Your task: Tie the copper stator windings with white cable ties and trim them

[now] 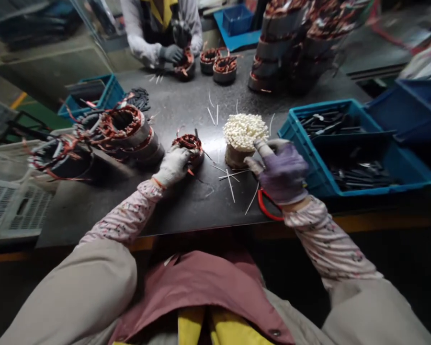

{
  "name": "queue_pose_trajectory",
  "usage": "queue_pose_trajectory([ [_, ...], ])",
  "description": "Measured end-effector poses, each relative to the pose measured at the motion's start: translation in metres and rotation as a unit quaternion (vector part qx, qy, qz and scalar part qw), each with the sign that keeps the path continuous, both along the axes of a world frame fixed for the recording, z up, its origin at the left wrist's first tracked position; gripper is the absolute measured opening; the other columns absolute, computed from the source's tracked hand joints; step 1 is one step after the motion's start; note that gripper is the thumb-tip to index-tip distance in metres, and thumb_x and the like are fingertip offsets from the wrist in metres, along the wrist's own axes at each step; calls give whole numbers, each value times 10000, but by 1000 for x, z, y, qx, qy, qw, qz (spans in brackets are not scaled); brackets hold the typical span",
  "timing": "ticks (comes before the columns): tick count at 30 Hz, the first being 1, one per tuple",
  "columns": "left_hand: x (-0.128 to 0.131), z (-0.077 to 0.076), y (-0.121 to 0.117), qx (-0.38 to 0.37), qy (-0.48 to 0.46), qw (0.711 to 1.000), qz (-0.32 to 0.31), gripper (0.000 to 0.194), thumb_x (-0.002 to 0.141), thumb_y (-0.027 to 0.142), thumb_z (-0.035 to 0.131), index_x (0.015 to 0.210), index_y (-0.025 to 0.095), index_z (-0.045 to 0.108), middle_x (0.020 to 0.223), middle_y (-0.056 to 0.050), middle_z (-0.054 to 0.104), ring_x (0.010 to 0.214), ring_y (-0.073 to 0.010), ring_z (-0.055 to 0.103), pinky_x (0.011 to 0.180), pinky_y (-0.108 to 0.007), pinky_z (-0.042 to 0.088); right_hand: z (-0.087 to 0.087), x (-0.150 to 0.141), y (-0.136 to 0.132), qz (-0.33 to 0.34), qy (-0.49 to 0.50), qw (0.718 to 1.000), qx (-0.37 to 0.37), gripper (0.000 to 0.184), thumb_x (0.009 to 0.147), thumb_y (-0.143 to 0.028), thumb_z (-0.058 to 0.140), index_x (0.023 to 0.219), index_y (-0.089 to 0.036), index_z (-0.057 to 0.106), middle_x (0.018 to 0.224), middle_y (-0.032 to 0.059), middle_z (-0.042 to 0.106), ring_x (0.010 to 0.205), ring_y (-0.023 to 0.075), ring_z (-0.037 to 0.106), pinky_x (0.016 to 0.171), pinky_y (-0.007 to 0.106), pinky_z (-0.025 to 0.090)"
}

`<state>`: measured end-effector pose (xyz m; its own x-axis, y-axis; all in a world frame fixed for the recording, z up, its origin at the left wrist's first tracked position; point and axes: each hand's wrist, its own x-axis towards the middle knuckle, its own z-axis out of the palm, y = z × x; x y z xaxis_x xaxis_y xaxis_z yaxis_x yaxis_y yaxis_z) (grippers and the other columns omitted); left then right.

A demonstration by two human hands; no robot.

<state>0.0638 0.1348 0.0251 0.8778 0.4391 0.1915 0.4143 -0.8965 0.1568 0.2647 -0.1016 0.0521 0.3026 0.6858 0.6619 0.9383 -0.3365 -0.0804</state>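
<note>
My left hand (173,165), in a white glove, is closed on the near-left side of a small motor stator (188,142) with copper windings, standing on the dark table. Some dark leads stick out of it. In a purple-and-grey glove, my right hand (282,167) is at the right edge of a packed bundle of thin white sticks (244,130) in a brownish round holder (235,157). Its thumb and index finger are apart, and I see nothing between them. Red-handled scissors (267,206) lie partly hidden under this hand. Loose white sticks (230,179) are scattered before the holder.
More stators (125,129) are stacked at left, beside a blue crate (89,98). At right, a blue bin (330,177) holds dark pieces. Tall stator stacks (273,52) stand at the back. Across the table, a co-worker's gloved hands (174,53) hold another stator (186,67).
</note>
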Motion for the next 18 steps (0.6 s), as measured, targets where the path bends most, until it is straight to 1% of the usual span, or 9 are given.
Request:
queue_pose_trajectory([
  [3,-26,-7,-34,-114,-86,985,-97,241,838,382,643,1007,232,726,1038,-49,738,1062,-233,645,1145,-444,355,5,3,25,4,41,998,-41,432,909,-470,588,1189,-160,699,1122,172,665,942,241,574,759,368,415],
  [5,-31,-12,-53,-228,-214,944,-101,246,877,438,601,897,223,719,972,-40,742,995,-200,667,1119,-424,392,4,6,32,0,54,998,-45,359,928,-417,568,1136,-173,729,1084,164,686,914,218,562,759,374,403],
  [7,-30,-16,-67,-371,-393,841,2,262,904,455,576,882,221,692,980,-37,733,1000,-172,664,1064,-377,454,1,8,32,12,48,998,-24,319,920,-391,578,1077,-175,752,1052,154,699,905,204,561,758,371,408],
  [10,-35,-24,-82,-546,-551,596,208,229,927,423,562,865,211,625,939,-27,708,959,-129,670,990,-321,512,-1,12,26,40,44,996,62,306,889,-378,616,1036,-151,758,1066,149,694,942,200,585,802,368,452],
  [11,-41,-26,-89,-580,-557,544,242,235,927,422,560,851,204,604,914,-29,701,934,-126,675,968,-322,526,0,13,25,49,54,992,99,304,892,-365,615,1038,-136,752,1070,150,689,956,199,597,829,370,467],
  [12,-51,-28,-98,-602,-547,525,252,243,923,428,562,853,198,594,910,-36,697,925,-131,679,950,-330,538,2,14,24,62,70,987,134,300,899,-349,609,1039,-121,743,1064,151,686,961,196,609,856,374,479],
  [14,-79,-27,-119,-620,-492,571,218,253,887,442,608,945,196,617,994,-60,703,979,-166,680,938,-361,549,7,14,24,100,109,971,187,285,908,-335,607,1019,-101,727,1019,146,690,954,194,635,883,388,500],
  [16,-105,-20,-137,-560,-392,713,156,335,817,363,704,1110,220,629,1109,-70,700,1040,-199,671,950,-377,544,12,12,25,132,162,950,231,278,896,-365,633,964,-106,710,933,127,703,872,186,662,810,378,533],
  [18,-118,-8,-142,-372,-290,878,79,355,825,275,691,1175,246,638,1203,-76,681,1112,-218,645,1010,-408,505,19,7,27,146,221,926,269,285,886,-411,647,934,-132,680,869,99,710,733,161,672,652,328,537],
])
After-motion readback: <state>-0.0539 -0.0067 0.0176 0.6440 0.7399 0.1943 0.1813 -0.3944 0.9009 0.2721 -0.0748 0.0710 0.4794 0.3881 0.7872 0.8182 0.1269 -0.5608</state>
